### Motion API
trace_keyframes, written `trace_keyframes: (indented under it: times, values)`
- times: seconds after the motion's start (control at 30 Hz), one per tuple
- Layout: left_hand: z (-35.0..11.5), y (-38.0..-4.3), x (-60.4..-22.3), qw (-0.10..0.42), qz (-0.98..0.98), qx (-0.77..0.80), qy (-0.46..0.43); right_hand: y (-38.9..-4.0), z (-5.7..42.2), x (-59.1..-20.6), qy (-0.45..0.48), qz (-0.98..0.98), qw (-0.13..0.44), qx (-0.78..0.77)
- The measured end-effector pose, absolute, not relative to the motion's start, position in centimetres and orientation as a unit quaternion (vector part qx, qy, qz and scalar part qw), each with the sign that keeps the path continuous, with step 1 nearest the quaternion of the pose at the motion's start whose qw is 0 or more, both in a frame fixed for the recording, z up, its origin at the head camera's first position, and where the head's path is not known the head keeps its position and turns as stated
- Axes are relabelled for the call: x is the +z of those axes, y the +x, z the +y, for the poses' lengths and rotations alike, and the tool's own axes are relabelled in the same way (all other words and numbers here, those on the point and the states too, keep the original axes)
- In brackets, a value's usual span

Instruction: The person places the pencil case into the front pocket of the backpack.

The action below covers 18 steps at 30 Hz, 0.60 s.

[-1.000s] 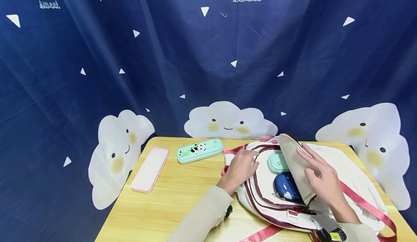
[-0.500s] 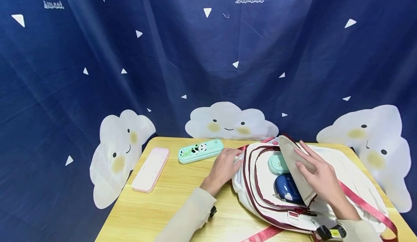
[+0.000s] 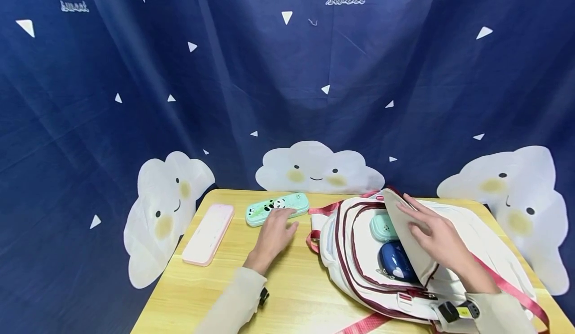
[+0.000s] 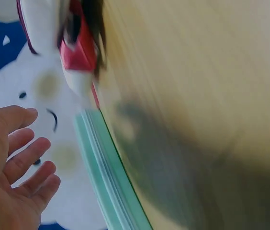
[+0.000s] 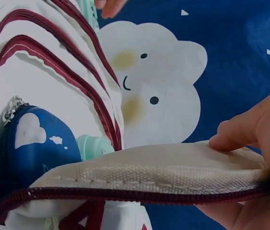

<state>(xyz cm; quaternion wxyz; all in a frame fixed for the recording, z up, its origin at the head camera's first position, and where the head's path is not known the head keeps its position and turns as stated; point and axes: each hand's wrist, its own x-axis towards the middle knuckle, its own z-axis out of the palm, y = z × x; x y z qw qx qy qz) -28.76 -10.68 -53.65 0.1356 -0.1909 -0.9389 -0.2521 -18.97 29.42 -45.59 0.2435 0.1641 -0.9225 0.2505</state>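
Observation:
A mint pencil case [image 3: 257, 216] with a panda print lies at the back of the table. My left hand [image 3: 272, 236] reaches over its near edge in the head view, fingers loosely spread and holding nothing. In the left wrist view, that hand [image 4: 17, 167] is beside the case's side [image 4: 108, 167]. On the right, a white backpack [image 3: 485, 229] lies with its front pocket unzipped. My right hand [image 3: 442, 239] holds back the pocket's beige flap [image 5: 149, 165], thumb on one face and fingers behind. Inside the pocket sit a navy case [image 5: 39, 148] and a smaller mint case [image 3: 383, 225].
A pink-edged flat case [image 3: 208, 234] lies on the left of the wooden table [image 3: 296, 284]. Red straps [image 3: 364, 323] trail from the backpack over the table. A dark blue curtain [image 3: 287, 84] with clouds hangs behind.
My left hand has left the backpack's left side and moved left to the mint panda pencil case. The right hand stays on the flap, shifting only slightly.

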Motion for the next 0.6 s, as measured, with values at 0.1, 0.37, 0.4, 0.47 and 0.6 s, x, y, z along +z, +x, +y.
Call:
trace_keyframes:
  times: [0.1, 0.37, 0.4, 0.47, 0.6]
  values:
    - [-12.5, -28.7, -53.8, 0.143, -0.942, -0.251, -0.173, -19.0, 29.7, -45.4, 0.164, -0.925, 0.235, 0.250]
    - [-17.1, -29.1, -54.0, 0.170, -0.951, -0.217, -0.141, -18.9, 30.4, -45.5, 0.151, -0.929, 0.212, 0.263]
    - [-17.8, -29.1, -54.1, 0.177, -0.951, -0.213, -0.140, -18.9, 30.5, -45.5, 0.151, -0.930, 0.209, 0.264]
    - [-19.0, -29.2, -54.3, 0.191, -0.950, -0.205, -0.136, -19.0, 30.6, -45.4, 0.150, -0.930, 0.204, 0.265]
    - [-21.2, -29.2, -54.5, 0.192, -0.953, -0.202, -0.123, -19.2, 30.8, -45.5, 0.155, -0.929, 0.201, 0.269]
